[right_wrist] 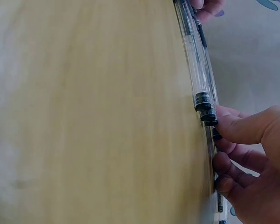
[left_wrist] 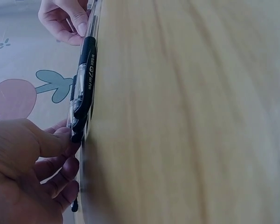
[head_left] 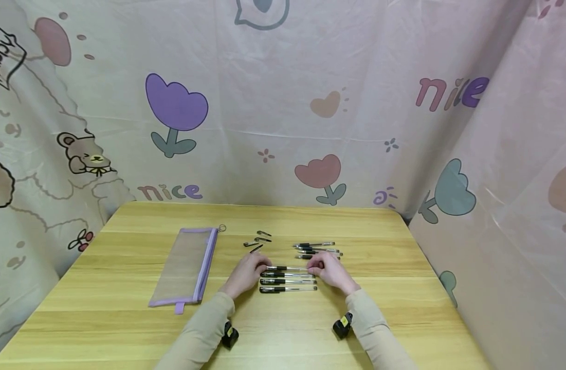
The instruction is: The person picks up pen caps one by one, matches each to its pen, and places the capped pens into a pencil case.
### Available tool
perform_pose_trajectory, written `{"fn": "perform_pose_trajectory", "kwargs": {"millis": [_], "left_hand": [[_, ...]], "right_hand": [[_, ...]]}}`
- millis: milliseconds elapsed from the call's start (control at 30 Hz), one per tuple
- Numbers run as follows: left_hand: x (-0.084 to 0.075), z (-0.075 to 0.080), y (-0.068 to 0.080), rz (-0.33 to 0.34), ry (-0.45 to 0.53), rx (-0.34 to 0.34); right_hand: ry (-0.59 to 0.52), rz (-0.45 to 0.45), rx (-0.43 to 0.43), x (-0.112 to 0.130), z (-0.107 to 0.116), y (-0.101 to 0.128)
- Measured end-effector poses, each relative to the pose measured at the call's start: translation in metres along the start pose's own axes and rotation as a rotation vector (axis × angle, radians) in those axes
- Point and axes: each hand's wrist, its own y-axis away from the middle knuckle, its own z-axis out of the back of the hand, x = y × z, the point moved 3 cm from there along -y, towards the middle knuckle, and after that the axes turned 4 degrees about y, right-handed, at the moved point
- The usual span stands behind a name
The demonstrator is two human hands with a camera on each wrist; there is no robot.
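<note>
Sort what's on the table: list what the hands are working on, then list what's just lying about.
In hand:
- left hand
- right hand
- row of capped pens

Lying about:
- mesh pencil pouch
- loose pen caps
- far pens

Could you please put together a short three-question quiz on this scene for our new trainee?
1. True or false: the mesh pencil pouch lies to the right of the pens.
2. Which pen do the left hand and right hand touch at its two ends?
A. the farthest pen of the near row
B. the nearest pen of the near row
C. a pen in the far group
3. Fill in: the loose black pen caps lie on the table between the pouch and the ____ group of pens.

Key: 1 false; 2 A; 3 far
</note>
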Motion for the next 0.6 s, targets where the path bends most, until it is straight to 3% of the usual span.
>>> {"fn": "perform_pose_trajectory", "kwargs": {"millis": [200, 400, 600], "left_hand": [[0.001, 0.001, -0.001, -0.003, -0.004, -0.003], [0.001, 0.001, 0.001, 0.019, -0.007, 0.009], [0.002, 0.004, 0.002, 0.037, 0.011, -0.005]], "right_hand": [[0.012, 0.006, 0.003, 0.001, 0.0, -0.001], [-0.024, -0.043, 0.01, -0.001, -0.001, 0.0], [-0.084, -0.085, -0.091, -0.011, 0.003, 0.001]]}}
